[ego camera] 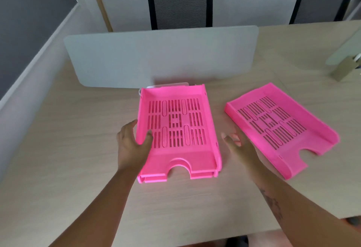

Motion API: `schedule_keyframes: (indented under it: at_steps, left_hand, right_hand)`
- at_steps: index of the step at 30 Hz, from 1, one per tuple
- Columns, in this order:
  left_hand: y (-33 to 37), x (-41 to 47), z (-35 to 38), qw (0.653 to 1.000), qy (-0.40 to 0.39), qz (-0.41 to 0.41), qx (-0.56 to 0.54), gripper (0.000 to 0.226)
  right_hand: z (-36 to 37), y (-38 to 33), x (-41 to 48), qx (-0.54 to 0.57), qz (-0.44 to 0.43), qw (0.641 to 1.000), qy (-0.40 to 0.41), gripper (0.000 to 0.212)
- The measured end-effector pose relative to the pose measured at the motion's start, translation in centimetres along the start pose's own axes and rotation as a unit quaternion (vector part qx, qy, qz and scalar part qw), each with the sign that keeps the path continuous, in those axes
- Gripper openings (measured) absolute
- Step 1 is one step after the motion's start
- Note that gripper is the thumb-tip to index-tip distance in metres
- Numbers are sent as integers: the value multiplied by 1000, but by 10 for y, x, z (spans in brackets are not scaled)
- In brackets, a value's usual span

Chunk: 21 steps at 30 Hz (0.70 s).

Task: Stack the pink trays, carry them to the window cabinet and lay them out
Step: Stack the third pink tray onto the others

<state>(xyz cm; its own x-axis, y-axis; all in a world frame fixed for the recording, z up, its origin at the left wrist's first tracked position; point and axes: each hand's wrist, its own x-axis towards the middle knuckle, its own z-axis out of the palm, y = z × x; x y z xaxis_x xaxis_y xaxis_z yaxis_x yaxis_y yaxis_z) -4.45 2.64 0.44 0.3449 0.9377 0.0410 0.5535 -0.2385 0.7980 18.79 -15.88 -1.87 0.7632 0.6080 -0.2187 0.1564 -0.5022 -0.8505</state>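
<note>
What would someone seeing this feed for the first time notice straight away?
The bright pink trays on the pale wooden desk: a stack of trays in the middle, and a single tray lying at an angle to its right. The left hand grips the stack's left wall, while the right hand hovers open between the stack and the single tray. Behind them stands a grey divider, with two black chairs beyond.

Smooth slotted pink plastic trays (176,123), matt pale wood-grain desk (78,139), black mesh chair (180,6)
</note>
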Motion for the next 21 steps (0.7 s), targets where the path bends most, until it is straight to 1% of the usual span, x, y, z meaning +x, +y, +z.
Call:
schedule_keyframes:
  at_steps: [1,2,4,6,8,11,15,19,21]
  left_hand:
    - [15,2,6,1000,3,24,6,59]
    - [28,3,16,999,0,46,11,58]
    - [53,2,44,996,-12,83,23,57]
    - [79,-4,79,994,-28,106,24,57]
    - [104,-15,116,992,-41,115,15,59]
    - [137,-35,172,994,-59,93,-2,66]
    - [167,-67,240,995,-81,60,-14,71]
    - [178,-95,292,990,-135,39,7,82]
    - [174,-105,311,986,-164,12,13,89]
  right_hand:
    - [-12,-4,8,8,-26,1000,15,79]
    - [-24,-7,14,15,-49,998,24,71]
    - [-53,-6,29,-7,-63,997,32,54]
    - [-84,6,44,-42,-66,996,41,48]
    - [-117,18,58,-62,-56,996,39,48]
    - [-165,45,82,-92,-38,995,32,50]
    - [-220,81,108,-134,-26,989,48,48]
    - [-254,115,123,-198,-59,977,52,41]
    - [-262,131,132,-243,-56,967,50,44]
